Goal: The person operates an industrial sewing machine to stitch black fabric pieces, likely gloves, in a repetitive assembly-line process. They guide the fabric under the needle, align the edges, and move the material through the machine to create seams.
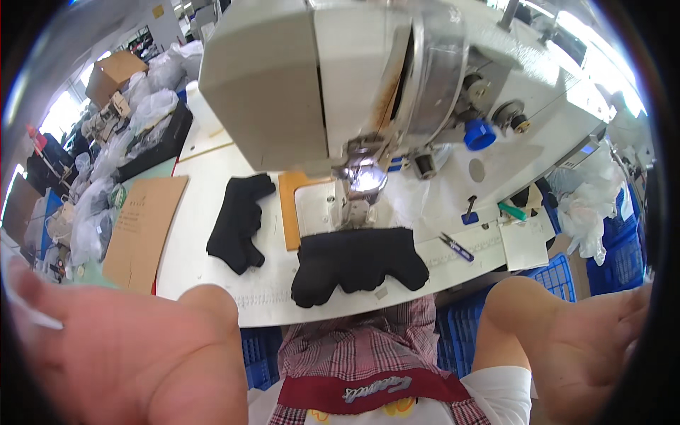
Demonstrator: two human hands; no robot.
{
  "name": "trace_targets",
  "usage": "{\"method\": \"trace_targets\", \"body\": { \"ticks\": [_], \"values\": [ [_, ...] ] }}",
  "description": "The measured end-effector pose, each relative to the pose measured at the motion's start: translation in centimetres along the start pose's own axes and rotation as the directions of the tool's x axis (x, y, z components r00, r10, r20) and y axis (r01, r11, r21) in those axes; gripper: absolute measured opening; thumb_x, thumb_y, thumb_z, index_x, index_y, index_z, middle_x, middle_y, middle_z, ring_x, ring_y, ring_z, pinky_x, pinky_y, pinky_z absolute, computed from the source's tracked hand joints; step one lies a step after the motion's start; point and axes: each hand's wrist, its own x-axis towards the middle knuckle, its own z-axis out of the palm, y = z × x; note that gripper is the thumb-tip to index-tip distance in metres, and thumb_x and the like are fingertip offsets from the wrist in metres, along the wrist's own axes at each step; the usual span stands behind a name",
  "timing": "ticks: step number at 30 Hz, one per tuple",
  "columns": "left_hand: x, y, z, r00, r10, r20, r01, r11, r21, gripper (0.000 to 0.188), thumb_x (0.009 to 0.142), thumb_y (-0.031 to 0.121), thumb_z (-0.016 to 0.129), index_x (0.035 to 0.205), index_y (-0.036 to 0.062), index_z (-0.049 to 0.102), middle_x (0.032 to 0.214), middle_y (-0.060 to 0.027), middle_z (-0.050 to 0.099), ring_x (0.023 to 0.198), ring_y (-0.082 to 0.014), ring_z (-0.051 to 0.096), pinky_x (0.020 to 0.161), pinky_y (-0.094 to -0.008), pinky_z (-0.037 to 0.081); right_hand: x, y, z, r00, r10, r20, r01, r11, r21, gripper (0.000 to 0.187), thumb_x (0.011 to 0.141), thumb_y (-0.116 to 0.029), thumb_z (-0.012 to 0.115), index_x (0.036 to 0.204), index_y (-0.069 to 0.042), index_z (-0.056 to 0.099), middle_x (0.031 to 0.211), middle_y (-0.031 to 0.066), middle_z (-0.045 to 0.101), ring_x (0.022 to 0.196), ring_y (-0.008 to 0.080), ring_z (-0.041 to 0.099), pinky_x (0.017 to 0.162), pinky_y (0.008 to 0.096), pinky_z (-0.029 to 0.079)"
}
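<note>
My left hand is raised close to the camera at the lower left, its palm showing and its fingers spread toward the dark picture rim. A small white sliver shows beside its thumb. On the other side my right hand is raised too; its fingers are mostly cut off by the rim. Neither hand touches the black padded fabric piece with a scalloped edge, which lies at the table's front edge below the sewing machine's needle area. A second black fabric piece rests to its left.
The white sewing machine stands over the white table. Thread snips and a green-handled tool lie on the right. Cardboard and plastic bags are at left; blue crates stand at right.
</note>
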Motion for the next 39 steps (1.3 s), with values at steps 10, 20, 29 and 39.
{"method": "trace_targets", "body": {
  "ticks": [10, 20, 29, 39],
  "values": [
    [-14.2, 6.7, 4.9, 0.400, -0.411, 0.819, 0.814, 0.571, -0.111, 0.053, 0.072, 0.023, 0.084, 0.114, -0.0013, 0.064, 0.115, -0.0134, 0.060, 0.104, -0.0327, 0.056, 0.094, -0.0452, 0.044, -12.8, -1.1, 2.1, 0.641, 0.666, 0.381, -0.570, 0.746, -0.344, 0.034, 0.070, -0.005, 0.082, 0.101, -0.004, 0.069, 0.081, 0.0110, 0.064, 0.072, 0.0291, 0.062, 0.066, 0.0370, 0.050],
    [-18.6, 7.8, 6.9, 0.288, -0.499, 0.817, 0.724, 0.672, 0.156, 0.074, 0.075, 0.034, 0.082, 0.133, -0.0021, 0.054, 0.135, -0.0161, 0.050, 0.129, -0.0378, 0.043, 0.109, -0.0478, 0.035, -22.4, -0.3, 3.9, 0.228, 0.809, 0.541, -0.544, 0.567, -0.619, 0.067, 0.078, -0.029, 0.080, 0.130, 0.004, 0.054, 0.118, 0.0171, 0.055, 0.106, 0.0357, 0.053, 0.092, 0.0430, 0.047],
    [-18.2, 8.4, 7.3, 0.316, -0.536, 0.783, 0.717, 0.675, 0.172, 0.074, 0.068, 0.018, 0.085, 0.134, 0.0046, 0.055, 0.119, -0.0116, 0.050, 0.114, -0.0343, 0.047, 0.099, -0.0468, 0.039, -21.4, -0.6, 4.7, 0.197, 0.889, 0.414, -0.712, 0.419, -0.563, 0.047, 0.074, -0.009, 0.082, 0.115, 0.000, 0.062, 0.102, 0.0115, 0.058, 0.094, 0.0272, 0.057, 0.082, 0.0372, 0.048],
    [-11.7, 5.3, 6.4, 0.061, -0.558, 0.828, 0.997, 0.065, -0.030, 0.026, 0.083, 0.013, 0.078, 0.099, 0.0005, 0.061, 0.077, -0.0025, 0.058, 0.070, -0.0134, 0.053, 0.066, -0.0287, 0.043, -16.1, 2.0, 5.9, 0.018, 0.867, 0.498, -0.998, 0.048, -0.049, 0.031, 0.085, 0.006, 0.069, 0.114, 0.003, 0.064, 0.087, 0.0031, 0.066, 0.075, 0.0062, 0.059, 0.071, 0.0220, 0.047]
  ]
}}
